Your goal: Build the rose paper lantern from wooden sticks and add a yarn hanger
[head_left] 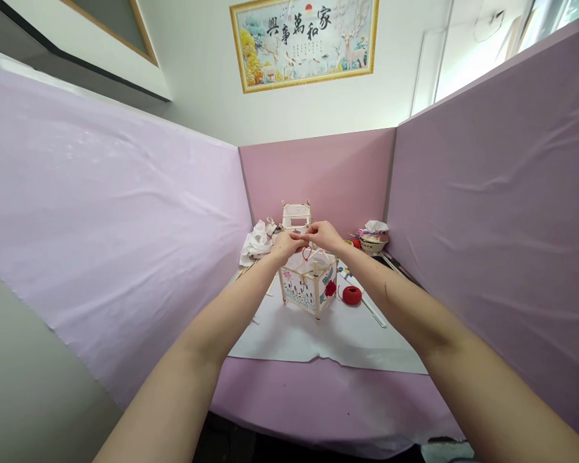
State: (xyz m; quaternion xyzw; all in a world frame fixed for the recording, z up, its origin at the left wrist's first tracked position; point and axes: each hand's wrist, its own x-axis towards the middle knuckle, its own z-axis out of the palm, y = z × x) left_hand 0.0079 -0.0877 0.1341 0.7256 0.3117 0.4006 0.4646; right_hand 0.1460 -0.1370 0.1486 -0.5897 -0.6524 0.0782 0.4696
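Both hands meet above a decorated box lantern [300, 289] with a pale stick frame and flower-patterned white panels. My left hand [289, 243] has its fingers closed in a pinch, and my right hand [321, 235] pinches close beside it, fingertips nearly touching. A thin red cord [307, 253] hangs in a small loop just below the fingers; its upper part is hidden, so which hand grips it is unclear. A red flower [330, 288] sits on the box's right side. Behind the hands stands a smaller stick frame [296, 212].
A red ball of yarn [352, 296] lies right of the box, near white strips [374, 310]. White crumpled material [257, 243] is at the back left, a filled bowl [373, 245] at the back right. Pink-purple partitions [318, 173] enclose the table.
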